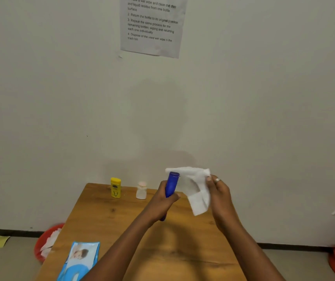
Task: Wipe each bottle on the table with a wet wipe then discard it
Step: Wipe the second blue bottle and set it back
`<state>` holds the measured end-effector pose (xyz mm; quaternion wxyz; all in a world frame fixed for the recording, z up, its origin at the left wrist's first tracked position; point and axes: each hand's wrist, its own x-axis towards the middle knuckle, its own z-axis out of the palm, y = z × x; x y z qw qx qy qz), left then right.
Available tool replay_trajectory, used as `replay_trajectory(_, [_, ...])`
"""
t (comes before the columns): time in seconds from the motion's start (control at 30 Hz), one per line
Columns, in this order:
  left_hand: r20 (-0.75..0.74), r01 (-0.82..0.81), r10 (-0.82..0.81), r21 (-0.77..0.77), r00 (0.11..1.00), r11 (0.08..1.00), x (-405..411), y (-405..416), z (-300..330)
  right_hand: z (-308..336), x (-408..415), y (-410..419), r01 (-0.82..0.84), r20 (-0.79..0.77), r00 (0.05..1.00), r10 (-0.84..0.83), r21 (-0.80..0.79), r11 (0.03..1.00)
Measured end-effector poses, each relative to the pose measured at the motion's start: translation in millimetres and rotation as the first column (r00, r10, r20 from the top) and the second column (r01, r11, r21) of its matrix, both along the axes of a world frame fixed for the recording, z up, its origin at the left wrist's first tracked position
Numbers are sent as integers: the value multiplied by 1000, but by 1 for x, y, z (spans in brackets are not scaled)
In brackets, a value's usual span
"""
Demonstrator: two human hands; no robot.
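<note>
Left hand (165, 197) wrapped around the middle of a blue bottle (171, 184), lifted clear above the table (101, 216) with cap end tilted up and away; right hand (219, 194), ringed, pinching a white wet wipe (197, 189) just beside the bottle's cap, its far corner hidden behind it. Near the far edge, standing upright: a yellow bottle (115, 187) toward the far-left corner and a small white bottle (141, 190) beside it. At the near-left edge, a blue wipes pack (79, 260); off the left edge, on the floor, a red bin (45, 243) holding white wipes.
</note>
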<state>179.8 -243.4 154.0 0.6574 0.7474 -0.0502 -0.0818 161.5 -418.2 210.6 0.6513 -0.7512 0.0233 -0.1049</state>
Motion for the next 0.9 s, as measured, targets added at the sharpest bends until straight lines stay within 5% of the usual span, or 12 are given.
replay_trajectory(0.07, [-132,21,-36,-109,991,994,0,4,-6,-20,11,-22,103,-186,981,-48,300,948])
replay_trajectory(0.13, [-240,-41,-21,-250,971,967,3,7,-15,-39,17,-36,168,-339,941,-17,421,891])
replay_trajectory(0.27, [-260,-69,5,-239,966,968,13,-2,-26,-62,13,-32,12,-444,896,1,25,1000])
replay_trajectory(0.43, [-184,-93,71,-114,980,989,31,-25,-37,-81,26,-1,-303,-390,896,213,-186,935])
replay_trajectory(0.53, [-161,-161,144,-96,976,982,45,-29,-43,-88,51,-5,-275,-353,916,188,-213,938])
replay_trajectory(0.7, [-194,-70,41,-148,980,987,70,-26,-51,-108,91,-21,-306,-370,900,230,-162,938])
replay_trajectory(0.9, [-155,-2,14,77,988,997,108,-35,-107,-166,139,-34,-390,-438,872,217,-358,848])
